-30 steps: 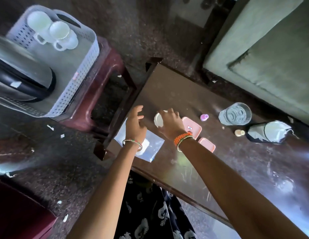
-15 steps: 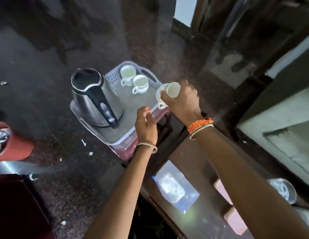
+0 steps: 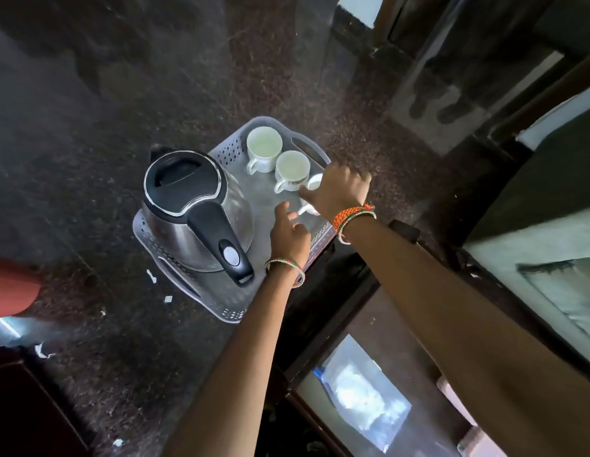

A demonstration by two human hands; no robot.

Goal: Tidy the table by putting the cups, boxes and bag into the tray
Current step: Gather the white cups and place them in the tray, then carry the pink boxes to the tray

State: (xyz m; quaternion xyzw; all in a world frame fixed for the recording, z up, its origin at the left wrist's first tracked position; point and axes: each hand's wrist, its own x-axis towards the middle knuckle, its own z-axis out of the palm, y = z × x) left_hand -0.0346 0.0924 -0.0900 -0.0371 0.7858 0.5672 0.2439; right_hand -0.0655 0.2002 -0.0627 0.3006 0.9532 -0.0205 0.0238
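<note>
Head view — kettle [image 3: 188, 206] crowding tray [image 3: 221, 308], cup [image 3: 315, 183] perhaps gripped.

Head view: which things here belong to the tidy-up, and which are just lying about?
Job:
tray
two cups in tray
third cup, gripped by right hand
clear bag on table
pink boxes at table edge

Lying about:
kettle
paper scraps on floor

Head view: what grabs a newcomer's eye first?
The shiny steel kettle with the black lid and handle dominates the left of the grey perforated plastic tray. At the tray's right edge the right hand sets down a white cup beside two white handled cups, the left hand open nearby.
</note>
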